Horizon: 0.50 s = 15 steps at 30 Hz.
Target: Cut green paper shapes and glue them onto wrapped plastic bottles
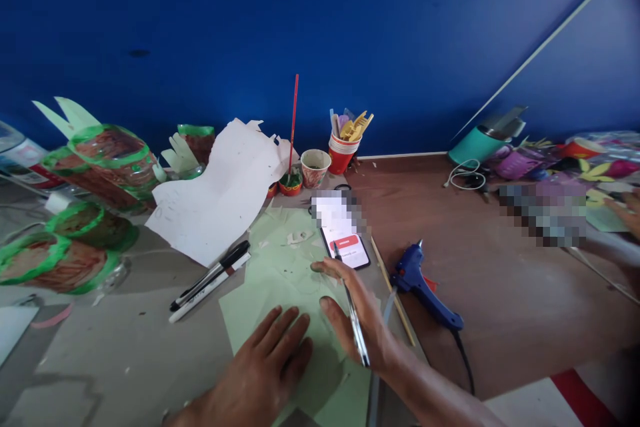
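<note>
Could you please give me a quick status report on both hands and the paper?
Left hand palm-down on green paper. Right hand holding pen over it. Phone close beyond right hand; small torn scrap left of phone.

Paper [273, 280] left of glue gun [426, 292], perhaps under phone [356, 250].

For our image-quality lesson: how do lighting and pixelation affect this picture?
Head view: the phone has a bright screen, pixelated toward its top, like a patch at far right; head view: the blue wall is darker at left, paler toward the right; head view: marks on the white paper are too faint to read.
</note>
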Each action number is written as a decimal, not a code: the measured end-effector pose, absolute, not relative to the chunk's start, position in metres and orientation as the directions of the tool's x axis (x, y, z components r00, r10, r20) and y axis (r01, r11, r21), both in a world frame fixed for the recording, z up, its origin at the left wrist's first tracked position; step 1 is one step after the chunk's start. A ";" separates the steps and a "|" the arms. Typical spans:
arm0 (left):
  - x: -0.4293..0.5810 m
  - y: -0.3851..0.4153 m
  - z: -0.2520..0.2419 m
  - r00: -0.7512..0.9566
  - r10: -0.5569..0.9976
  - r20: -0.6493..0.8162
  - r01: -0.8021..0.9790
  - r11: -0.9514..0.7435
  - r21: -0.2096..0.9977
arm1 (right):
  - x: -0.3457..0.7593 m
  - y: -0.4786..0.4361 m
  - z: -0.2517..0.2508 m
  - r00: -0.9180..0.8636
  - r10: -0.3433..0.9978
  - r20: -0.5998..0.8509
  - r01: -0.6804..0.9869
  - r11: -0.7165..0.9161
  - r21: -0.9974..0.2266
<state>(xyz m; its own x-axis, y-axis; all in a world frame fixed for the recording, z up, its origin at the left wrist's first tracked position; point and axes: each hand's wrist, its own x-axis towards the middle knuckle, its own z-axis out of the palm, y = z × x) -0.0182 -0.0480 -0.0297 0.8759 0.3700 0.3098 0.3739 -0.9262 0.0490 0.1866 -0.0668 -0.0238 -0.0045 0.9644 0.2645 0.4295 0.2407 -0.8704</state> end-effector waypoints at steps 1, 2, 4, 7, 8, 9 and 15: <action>-0.018 -0.048 -0.030 0.881 0.360 0.308 0.366 -0.930 0.041 | 0.187 -0.067 -0.024 -0.006 0.963 0.270 0.398 0.250 -0.883; -0.018 -0.048 -0.031 0.881 0.357 0.311 0.363 -0.931 0.039 | 0.187 -0.068 -0.025 -0.006 0.962 0.271 0.366 0.255 -0.895; -0.018 -0.049 -0.032 0.871 0.361 0.334 0.371 -0.928 0.037 | 0.186 -0.068 -0.023 -0.012 0.965 0.263 0.320 0.253 -0.913; -0.017 -0.052 -0.036 0.857 0.368 0.360 0.376 -0.925 0.051 | 0.185 -0.066 -0.020 -0.119 0.972 0.204 0.336 0.233 -0.913; -0.016 -0.052 -0.037 0.849 0.373 0.374 0.380 -0.923 0.058 | 0.184 -0.066 -0.019 -0.166 0.968 0.189 0.368 0.239 -0.899; -0.016 -0.053 -0.038 0.841 0.375 0.389 0.382 -0.922 0.064 | 0.184 -0.066 -0.018 -0.198 0.962 0.187 0.406 0.254 -0.878; -0.016 -0.052 -0.039 0.840 0.365 0.403 0.378 -0.924 0.049 | 0.184 -0.068 -0.023 -0.002 0.943 0.334 0.453 0.299 -0.840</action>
